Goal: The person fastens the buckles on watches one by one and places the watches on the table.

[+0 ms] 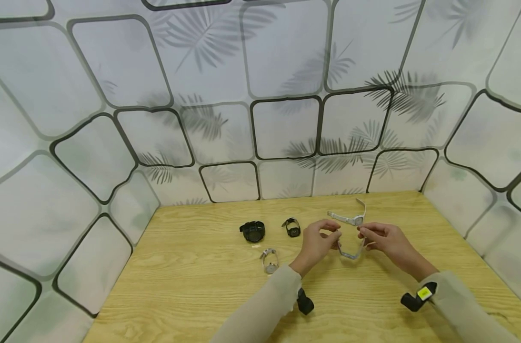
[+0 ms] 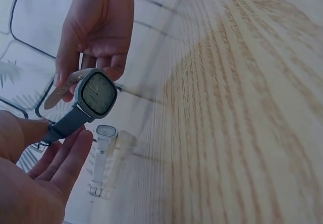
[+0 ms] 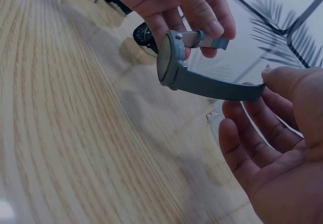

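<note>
Both hands hold a grey-blue wristwatch [image 1: 349, 256] by its strap, the strap bent into an open U with the case hanging low between them. My left hand [image 1: 319, 243] pinches one strap end between thumb and fingers. My right hand [image 1: 385, 240] pinches the other end. A squarish dial with a dark ring shows on the held watch [image 2: 98, 94] in the left wrist view. From the right wrist, the watch [image 3: 217, 88] appears edge-on, its strap parts spread. Just behind the hands lies a white watch [image 1: 350, 220] with its strap open.
To the left on the wooden table [image 1: 192, 286] are a bulky black watch [image 1: 254, 232], a smaller black watch [image 1: 293, 230] and a pale-strapped watch [image 1: 270, 267]. A patterned curtain [image 1: 286, 128] encloses the table at the back and sides.
</note>
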`<state>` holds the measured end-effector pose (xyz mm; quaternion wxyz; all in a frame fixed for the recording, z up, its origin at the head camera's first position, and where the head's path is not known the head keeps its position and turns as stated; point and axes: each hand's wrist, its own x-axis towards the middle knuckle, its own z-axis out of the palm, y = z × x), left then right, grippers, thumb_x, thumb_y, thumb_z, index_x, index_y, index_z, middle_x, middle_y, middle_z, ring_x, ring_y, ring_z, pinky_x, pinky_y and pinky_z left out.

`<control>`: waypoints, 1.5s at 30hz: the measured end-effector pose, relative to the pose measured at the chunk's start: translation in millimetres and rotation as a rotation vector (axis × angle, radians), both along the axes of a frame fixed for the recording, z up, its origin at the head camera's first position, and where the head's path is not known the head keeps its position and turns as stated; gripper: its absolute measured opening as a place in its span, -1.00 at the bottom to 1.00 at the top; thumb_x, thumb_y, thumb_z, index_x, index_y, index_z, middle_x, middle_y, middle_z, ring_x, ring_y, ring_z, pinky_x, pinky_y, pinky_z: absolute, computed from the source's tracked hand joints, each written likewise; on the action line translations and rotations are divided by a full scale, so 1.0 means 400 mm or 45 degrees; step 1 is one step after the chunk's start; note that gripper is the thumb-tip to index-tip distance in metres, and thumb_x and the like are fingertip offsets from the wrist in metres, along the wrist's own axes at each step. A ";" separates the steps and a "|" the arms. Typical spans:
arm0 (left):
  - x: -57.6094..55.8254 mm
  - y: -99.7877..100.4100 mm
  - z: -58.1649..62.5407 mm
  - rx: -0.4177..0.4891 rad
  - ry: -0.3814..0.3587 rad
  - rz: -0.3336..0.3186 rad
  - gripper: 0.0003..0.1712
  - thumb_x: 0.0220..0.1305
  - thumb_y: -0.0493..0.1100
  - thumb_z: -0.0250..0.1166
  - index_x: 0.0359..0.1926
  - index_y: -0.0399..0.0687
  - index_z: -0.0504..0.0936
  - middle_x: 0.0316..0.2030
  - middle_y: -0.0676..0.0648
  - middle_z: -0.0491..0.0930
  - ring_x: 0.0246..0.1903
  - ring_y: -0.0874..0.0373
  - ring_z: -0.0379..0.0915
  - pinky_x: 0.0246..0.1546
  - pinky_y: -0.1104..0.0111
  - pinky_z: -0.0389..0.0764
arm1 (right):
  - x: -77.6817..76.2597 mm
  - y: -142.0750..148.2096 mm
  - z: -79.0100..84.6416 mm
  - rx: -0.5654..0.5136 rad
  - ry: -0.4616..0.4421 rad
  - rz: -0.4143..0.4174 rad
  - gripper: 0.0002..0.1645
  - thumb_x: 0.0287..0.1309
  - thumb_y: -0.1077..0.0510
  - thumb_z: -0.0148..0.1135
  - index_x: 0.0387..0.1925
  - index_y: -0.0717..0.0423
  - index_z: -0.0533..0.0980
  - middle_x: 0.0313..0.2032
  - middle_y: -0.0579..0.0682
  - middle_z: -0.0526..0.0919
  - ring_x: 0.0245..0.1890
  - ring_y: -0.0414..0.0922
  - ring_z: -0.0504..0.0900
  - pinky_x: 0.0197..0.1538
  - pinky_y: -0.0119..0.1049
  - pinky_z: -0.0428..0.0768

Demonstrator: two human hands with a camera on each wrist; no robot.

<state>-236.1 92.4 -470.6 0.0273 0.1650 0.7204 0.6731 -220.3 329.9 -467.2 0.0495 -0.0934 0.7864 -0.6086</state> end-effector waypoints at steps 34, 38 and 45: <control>-0.008 -0.017 0.022 0.505 -0.357 0.016 -0.78 0.31 -0.37 0.40 -0.04 -0.17 0.72 -0.18 -0.27 0.75 -0.26 -0.03 0.76 -0.15 0.16 0.76 | 0.007 -0.013 0.005 0.007 0.034 0.027 -0.49 0.52 0.00 0.17 0.16 0.38 0.55 -0.05 0.25 0.67 -0.19 -0.08 0.72 -0.11 -0.13 0.74; -0.006 -0.029 0.033 0.564 -0.420 -0.003 -0.75 0.30 -0.40 0.41 -0.01 -0.23 0.73 -0.08 -0.32 0.71 -0.21 -0.02 0.75 -0.09 0.17 0.74 | 0.007 -0.012 0.006 0.001 0.038 0.035 -0.50 0.52 0.00 0.17 0.17 0.35 0.55 -0.04 0.26 0.67 -0.18 -0.08 0.72 -0.11 -0.15 0.74; -0.004 -0.047 0.037 0.602 -0.449 -0.020 -0.75 0.31 -0.39 0.40 0.01 -0.29 0.73 -0.04 -0.35 0.69 -0.19 -0.01 0.74 -0.04 0.13 0.72 | 0.012 -0.015 0.008 0.015 0.048 0.031 -0.47 0.52 0.00 0.18 0.19 0.40 0.52 -0.03 0.32 0.65 -0.18 -0.10 0.71 -0.11 -0.15 0.74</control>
